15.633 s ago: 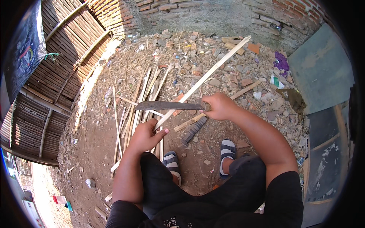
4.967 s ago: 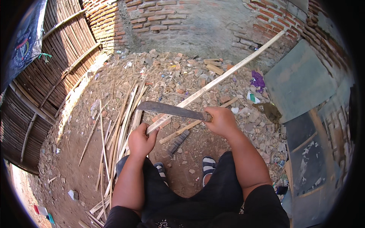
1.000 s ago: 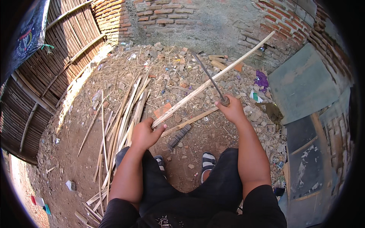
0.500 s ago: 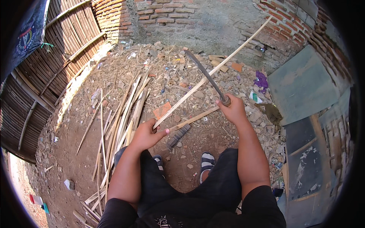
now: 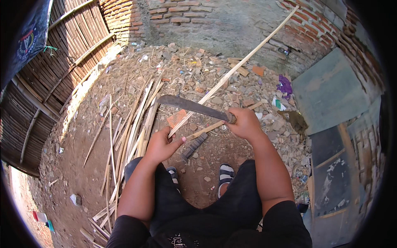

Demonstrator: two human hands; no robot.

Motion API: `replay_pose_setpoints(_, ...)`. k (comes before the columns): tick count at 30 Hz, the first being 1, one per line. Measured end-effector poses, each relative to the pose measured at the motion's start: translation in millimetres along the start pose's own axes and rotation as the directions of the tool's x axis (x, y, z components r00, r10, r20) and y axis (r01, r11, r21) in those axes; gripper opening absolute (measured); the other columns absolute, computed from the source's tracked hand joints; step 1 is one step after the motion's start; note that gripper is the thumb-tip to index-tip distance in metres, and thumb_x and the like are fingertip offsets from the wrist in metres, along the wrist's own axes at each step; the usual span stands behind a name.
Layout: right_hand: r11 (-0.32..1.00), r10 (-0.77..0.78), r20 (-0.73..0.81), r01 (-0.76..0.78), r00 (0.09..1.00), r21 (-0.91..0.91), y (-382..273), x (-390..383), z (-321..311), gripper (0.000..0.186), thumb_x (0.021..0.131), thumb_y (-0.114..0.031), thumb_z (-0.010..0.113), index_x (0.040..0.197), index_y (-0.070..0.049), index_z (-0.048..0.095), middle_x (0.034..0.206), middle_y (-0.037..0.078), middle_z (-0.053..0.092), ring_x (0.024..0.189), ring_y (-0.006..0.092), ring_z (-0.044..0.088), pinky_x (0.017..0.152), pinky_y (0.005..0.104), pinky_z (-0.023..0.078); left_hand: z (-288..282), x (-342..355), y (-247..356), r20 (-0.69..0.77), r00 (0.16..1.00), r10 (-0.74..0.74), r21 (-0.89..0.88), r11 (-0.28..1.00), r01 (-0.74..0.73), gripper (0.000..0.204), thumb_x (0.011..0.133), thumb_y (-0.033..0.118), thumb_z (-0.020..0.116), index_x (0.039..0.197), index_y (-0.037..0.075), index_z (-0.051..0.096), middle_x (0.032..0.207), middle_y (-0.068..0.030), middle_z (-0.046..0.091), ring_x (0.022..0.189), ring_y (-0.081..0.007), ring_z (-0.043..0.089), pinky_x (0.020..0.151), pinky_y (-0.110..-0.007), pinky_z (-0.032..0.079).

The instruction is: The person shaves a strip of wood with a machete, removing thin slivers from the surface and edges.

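My left hand point(image 5: 161, 145) is closed around the near end of a long pale bamboo strip point(image 5: 231, 73), which slants up and away to the far right. In my right hand point(image 5: 245, 122) is the handle of a machete point(image 5: 190, 106), its dark blade pointing left and lying across the strip a little beyond my left hand. Whether the edge bites into the strip I cannot tell. Beneath the blade, another bamboo piece point(image 5: 206, 129) lies on the ground, next to a dark ridged block point(image 5: 194, 147) in front of my feet.
Several split bamboo strips point(image 5: 134, 124) lie heaped to my left. Rubble and dry scraps point(image 5: 186, 74) cover the ground toward a brick wall point(image 5: 182, 14). A woven bamboo wall point(image 5: 78, 41) stands at left; grey-green panels point(image 5: 331, 91) lean at right.
The machete has come down nearer me along the strip, its blade swinging from pointing away to pointing left. My right hand has shifted slightly left and nearer; my left hand stays almost in place.
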State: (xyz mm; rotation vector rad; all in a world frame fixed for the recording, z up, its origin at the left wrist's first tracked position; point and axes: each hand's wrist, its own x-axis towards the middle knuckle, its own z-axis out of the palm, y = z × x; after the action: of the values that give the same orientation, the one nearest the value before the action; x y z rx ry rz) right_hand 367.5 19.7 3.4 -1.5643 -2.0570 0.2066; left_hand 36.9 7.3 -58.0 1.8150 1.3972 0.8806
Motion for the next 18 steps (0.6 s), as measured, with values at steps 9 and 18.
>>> replay_pose_setpoints(9, 0.988, 0.145, -0.088, -0.140, 0.985, 0.061, 6, -2, -4, 0.031, 0.085, -0.032, 0.080, 0.097, -0.006, 0.070, 0.070, 0.015, 0.066, 0.072, 0.0369, 0.069, 0.065, 0.0479, 0.052, -6, -2, 34, -0.005, 0.997, -0.074, 0.186, 0.980, 0.073, 0.050, 0.085, 0.041, 0.083, 0.107, -0.002, 0.069, 0.069, -0.0118, 0.063, 0.064, -0.0248, 0.062, 0.062, -0.039, 0.049)
replay_pose_setpoints(18, 0.996, -0.063, 0.041, 0.065, 0.997, -0.056, -9, -3, 8, 0.030, 0.084, -0.031, 0.081, 0.099, -0.007, 0.071, 0.079, 0.016, 0.069, 0.078, 0.0379, 0.068, 0.068, 0.0461, 0.051, -10, -4, 33, -0.038, 0.999, -0.030, 0.209, 0.977, 0.038, 0.050, 0.084, 0.044, 0.083, 0.095, -0.001, 0.067, 0.067, -0.0156, 0.062, 0.063, -0.0313, 0.064, 0.062, -0.043, 0.050)
